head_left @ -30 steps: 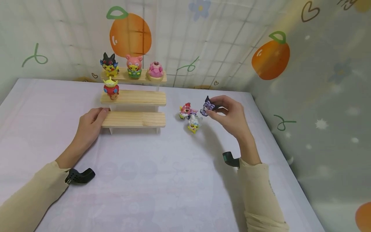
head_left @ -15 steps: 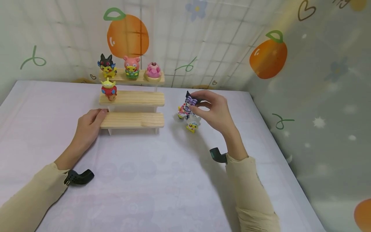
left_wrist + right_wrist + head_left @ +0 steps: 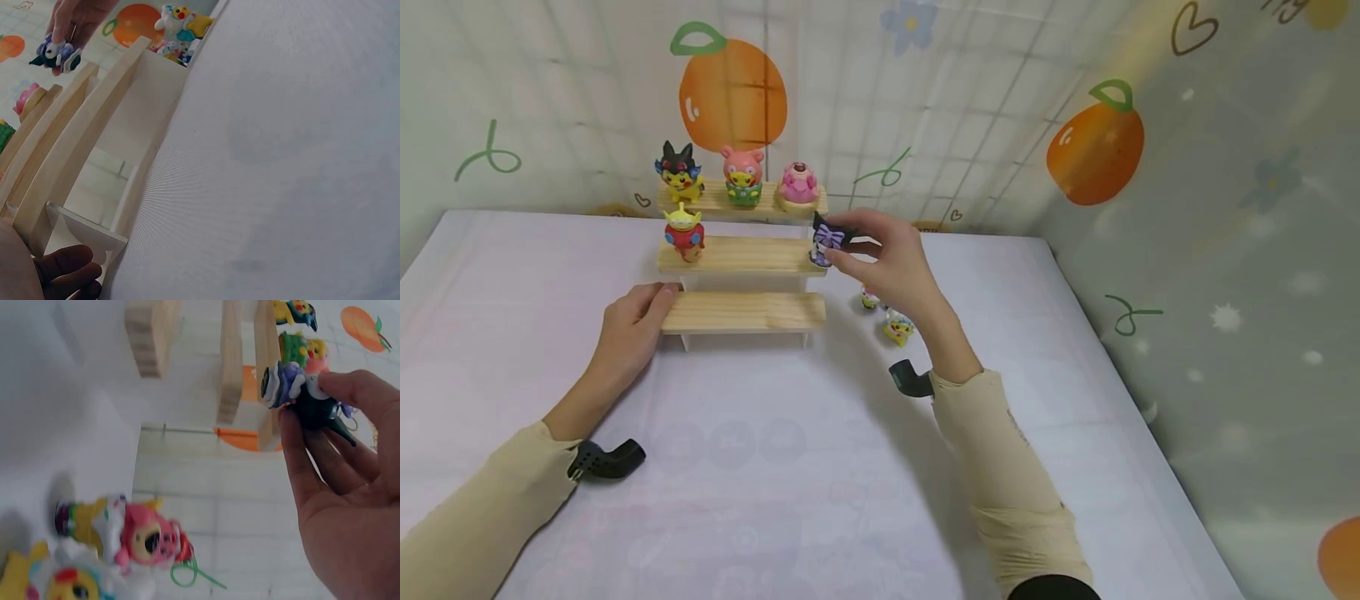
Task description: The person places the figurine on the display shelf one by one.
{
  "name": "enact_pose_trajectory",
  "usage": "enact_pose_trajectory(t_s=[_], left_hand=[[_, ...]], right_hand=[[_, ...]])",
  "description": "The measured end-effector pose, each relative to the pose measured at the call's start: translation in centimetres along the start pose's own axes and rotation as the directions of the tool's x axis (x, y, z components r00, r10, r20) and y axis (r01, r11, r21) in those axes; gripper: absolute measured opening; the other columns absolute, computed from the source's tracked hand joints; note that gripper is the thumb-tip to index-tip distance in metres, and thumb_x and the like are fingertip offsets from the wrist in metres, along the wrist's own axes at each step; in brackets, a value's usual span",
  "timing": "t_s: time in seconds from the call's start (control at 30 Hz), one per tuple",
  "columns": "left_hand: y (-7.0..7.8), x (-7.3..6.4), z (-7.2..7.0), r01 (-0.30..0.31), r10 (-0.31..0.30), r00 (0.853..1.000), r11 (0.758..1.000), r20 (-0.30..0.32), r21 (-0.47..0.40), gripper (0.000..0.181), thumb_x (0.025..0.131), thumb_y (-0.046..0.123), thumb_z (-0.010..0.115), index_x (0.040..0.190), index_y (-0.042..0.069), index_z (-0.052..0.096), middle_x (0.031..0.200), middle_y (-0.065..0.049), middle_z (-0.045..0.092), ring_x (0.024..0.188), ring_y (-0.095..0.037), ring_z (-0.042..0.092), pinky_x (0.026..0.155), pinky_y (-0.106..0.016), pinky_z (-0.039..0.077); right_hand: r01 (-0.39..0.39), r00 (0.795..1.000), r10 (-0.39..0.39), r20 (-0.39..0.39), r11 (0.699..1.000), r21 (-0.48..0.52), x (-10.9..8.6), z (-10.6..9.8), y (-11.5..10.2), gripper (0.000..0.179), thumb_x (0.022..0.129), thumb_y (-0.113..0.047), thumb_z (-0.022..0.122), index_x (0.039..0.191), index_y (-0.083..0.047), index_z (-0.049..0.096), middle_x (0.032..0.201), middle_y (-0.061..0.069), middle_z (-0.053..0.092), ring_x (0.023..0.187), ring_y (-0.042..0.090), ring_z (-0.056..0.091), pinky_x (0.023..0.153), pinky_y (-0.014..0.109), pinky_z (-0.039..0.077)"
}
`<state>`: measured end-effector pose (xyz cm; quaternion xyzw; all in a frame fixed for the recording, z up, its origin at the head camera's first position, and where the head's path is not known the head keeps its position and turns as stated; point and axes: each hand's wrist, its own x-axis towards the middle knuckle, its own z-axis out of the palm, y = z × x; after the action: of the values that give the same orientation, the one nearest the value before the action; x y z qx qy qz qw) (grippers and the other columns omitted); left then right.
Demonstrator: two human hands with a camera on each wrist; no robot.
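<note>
My right hand (image 3: 880,250) pinches a small purple-and-black figurine (image 3: 829,239) at the right end of the middle step of a three-step wooden stand (image 3: 745,254); the figurine (image 3: 294,387) hangs just off that step's edge. From the left wrist view the figurine (image 3: 56,53) shows above the steps. My left hand (image 3: 632,321) rests against the left end of the bottom step (image 3: 743,311), fingers loosely curled on it. A green-headed red figurine (image 3: 684,231) stands on the middle step. Three figurines stand on the top step: black-eared (image 3: 679,172), pink (image 3: 742,176), pink round (image 3: 798,182).
A yellow-and-white figurine (image 3: 898,327) and a pink figurine (image 3: 150,534) lie on the white tablecloth (image 3: 790,450) right of the stand, partly hidden by my right forearm. Patterned walls (image 3: 1075,142) close in behind and at the right.
My right hand has carried the purple figurine up and to the left, from beside the loose figurines to the right end of the middle step. The left hand has stayed in place.
</note>
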<state>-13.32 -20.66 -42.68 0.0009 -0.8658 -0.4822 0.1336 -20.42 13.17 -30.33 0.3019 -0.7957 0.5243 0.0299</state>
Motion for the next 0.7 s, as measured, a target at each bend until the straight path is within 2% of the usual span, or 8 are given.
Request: enact_pose_trajectory(t_s=[0.43, 0.7], left_hand=[[0.0, -0.1, -0.4, 0.017, -0.017, 1.0, 1.0, 0.012, 0.002, 0.054, 0.113, 0.04, 0.043, 0.137, -0.003, 0.065, 0.14, -0.027, 0.065, 0.135, -0.042, 0.058, 0.109, -0.06, 0.042], [-0.1, 0.0, -0.2, 0.019, -0.019, 1.0, 1.0, 0.02, -0.009, 0.053, 0.113, 0.04, 0.043, 0.136, -0.002, 0.066, 0.139, -0.025, 0.066, 0.133, -0.04, 0.059, 0.108, -0.058, 0.042]], right_hand=[[0.016, 0.997, -0.018, 0.078, 0.999, 0.033, 2.5, 4.2, -1.1, 0.036, 0.095, -0.006, 0.078, 0.13, -0.003, 0.071, 0.13, 0.009, 0.071, 0.107, 0.018, 0.07, 0.094, 0.028, 0.059], [0.019, 0.992, -0.022, 0.126, 0.999, 0.029, 3.7, 6.5, -1.1, 0.037, 0.096, -0.005, 0.076, 0.132, -0.003, 0.07, 0.135, 0.011, 0.068, 0.113, 0.021, 0.069, 0.095, 0.025, 0.058]])
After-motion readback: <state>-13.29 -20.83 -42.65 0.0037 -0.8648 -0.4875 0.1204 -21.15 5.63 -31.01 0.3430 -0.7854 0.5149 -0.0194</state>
